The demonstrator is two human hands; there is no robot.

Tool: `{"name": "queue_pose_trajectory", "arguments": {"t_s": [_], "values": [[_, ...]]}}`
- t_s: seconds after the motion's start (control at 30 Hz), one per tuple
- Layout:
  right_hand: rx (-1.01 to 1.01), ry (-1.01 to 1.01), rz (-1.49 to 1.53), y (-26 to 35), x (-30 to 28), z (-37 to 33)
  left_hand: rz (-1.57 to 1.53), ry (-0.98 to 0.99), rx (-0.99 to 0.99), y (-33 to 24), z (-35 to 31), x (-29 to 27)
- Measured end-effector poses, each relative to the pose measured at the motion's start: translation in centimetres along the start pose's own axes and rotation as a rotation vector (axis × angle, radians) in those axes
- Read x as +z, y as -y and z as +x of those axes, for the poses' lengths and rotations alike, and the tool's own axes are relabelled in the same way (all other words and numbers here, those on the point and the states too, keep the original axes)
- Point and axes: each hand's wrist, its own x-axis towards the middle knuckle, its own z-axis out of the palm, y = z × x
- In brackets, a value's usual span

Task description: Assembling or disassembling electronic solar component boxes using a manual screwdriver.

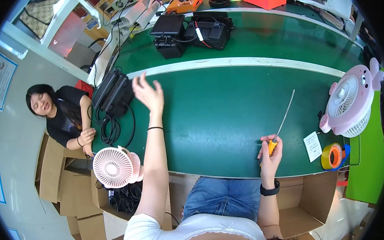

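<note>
My left hand point(149, 95) reaches out over the green table with its fingers spread and nothing in them. Just left of it sits a black box-like device point(113, 92), with a coiled black cable point(110, 130) lying in front. Near the table's front edge, my right hand point(270, 154) is closed round the yellow handle of a screwdriver point(285, 116). Its long metal shaft points up and away to the right. Part of the handle is hidden by my fingers.
A pink fan point(112, 167) stands at the left edge, and a pink animal-shaped fan point(348, 99) at the right. Beside it lie a paper note point(312, 146) and a yellow tape roll point(331, 156). More black devices point(208, 29) sit behind the white rail point(237, 62). A person point(66, 112) leans at the left.
</note>
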Motion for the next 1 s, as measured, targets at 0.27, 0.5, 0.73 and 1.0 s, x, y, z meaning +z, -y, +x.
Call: {"name": "queue_pose_trajectory", "arguments": {"t_s": [0.27,0.5,0.73,1.0], "values": [[0.045,-0.043,-0.054,0.3,0.1,0.0,-0.520,0.400,0.359,-12.5,4.5,7.3],[0.067,-0.023,-0.117,0.3,0.1,-0.1,-0.099,0.641,0.323,-20.7,6.9,12.3],[0.062,0.008,-0.106,0.6,0.2,0.0,0.170,0.588,0.271,-22.9,6.9,15.0],[0.046,0.034,-0.016,0.2,0.3,0.1,-0.215,0.521,0.405,-18.7,6.0,13.4]]}}
